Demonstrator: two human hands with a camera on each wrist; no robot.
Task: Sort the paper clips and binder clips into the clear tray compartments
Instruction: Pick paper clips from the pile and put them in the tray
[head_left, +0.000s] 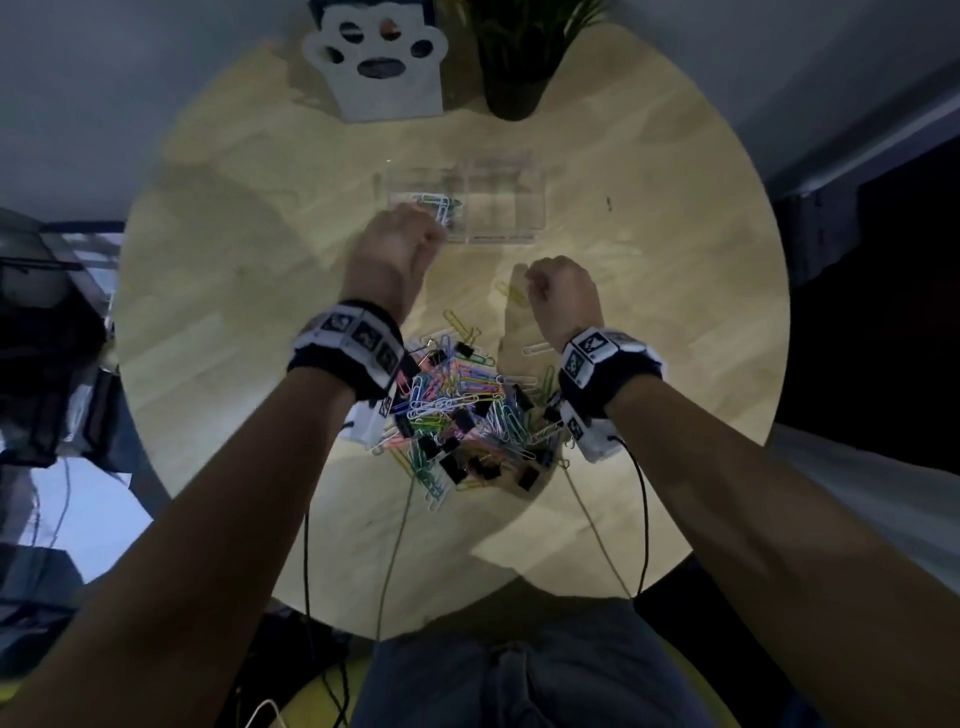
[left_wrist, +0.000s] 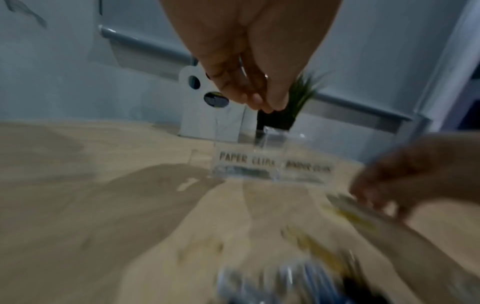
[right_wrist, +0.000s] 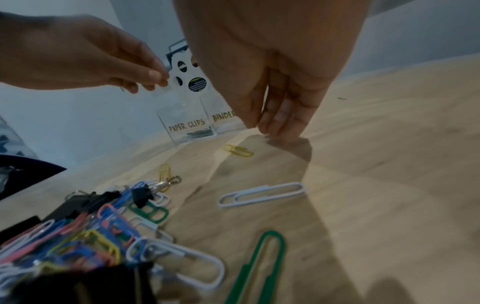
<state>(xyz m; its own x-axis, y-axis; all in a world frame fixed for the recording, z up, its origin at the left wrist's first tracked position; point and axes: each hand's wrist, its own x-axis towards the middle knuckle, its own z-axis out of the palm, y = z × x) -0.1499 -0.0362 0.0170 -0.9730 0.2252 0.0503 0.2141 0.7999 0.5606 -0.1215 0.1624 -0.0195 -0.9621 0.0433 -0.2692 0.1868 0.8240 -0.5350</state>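
Observation:
A clear tray (head_left: 524, 223) stands at mid-table, its front labelled PAPER CLIPS and BINDER (right_wrist: 187, 123). Several coloured paper clips (head_left: 441, 205) lie in its left compartment. My left hand (head_left: 402, 239) hovers at that compartment's near edge, fingertips pinched on what looks like a pale paper clip (left_wrist: 242, 64). My right hand (head_left: 558, 291) points its fingers (right_wrist: 275, 121) down just above the table with nothing between them. A yellow paper clip (right_wrist: 237, 150) lies just left of them. A mixed pile of paper clips and black binder clips (head_left: 462, 410) sits between my wrists.
A white paw-shaped stand (head_left: 384, 57) and a potted plant (head_left: 519, 67) stand behind the tray. Loose white (right_wrist: 259, 194) and green (right_wrist: 262, 267) paper clips lie right of the pile. The round wooden table (head_left: 234, 312) drops off all around.

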